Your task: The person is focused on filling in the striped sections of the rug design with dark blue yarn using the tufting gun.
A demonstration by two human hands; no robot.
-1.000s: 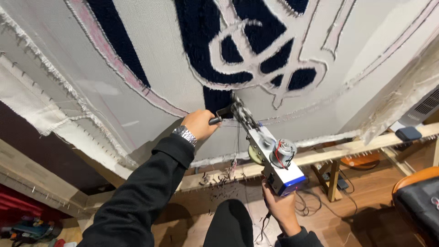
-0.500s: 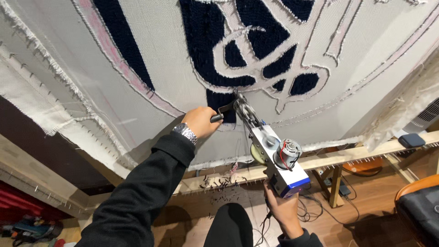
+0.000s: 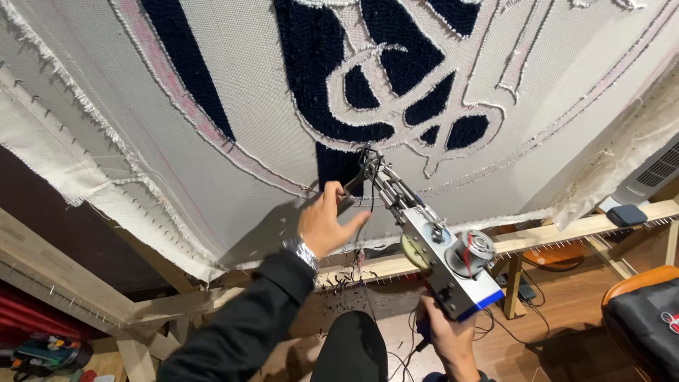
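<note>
A white backing cloth (image 3: 247, 106) is stretched on a wooden frame (image 3: 552, 237), with a dark blue tufted pattern (image 3: 318, 64) and pink outlines. My right hand (image 3: 447, 339) grips the handle of a silver and blue tufting gun (image 3: 442, 251) from below. The gun's needle tip (image 3: 368, 157) presses against the cloth at a dark blue patch. My left hand (image 3: 327, 221), with a metal watch on the wrist, holds the gun's black front handle (image 3: 348, 189) next to the needle.
Yarn scraps lie on the frame's lower bar (image 3: 346, 276). An orange and black chair (image 3: 643, 318) stands at the lower right. Cables (image 3: 509, 318) trail over the wooden floor. A small dark device (image 3: 627, 214) rests on the bar at right. Tools (image 3: 46, 350) sit lower left.
The gun's needle has stayed at the dark blue patch while the view shifted slightly. Both hands keep their hold on the gun.
</note>
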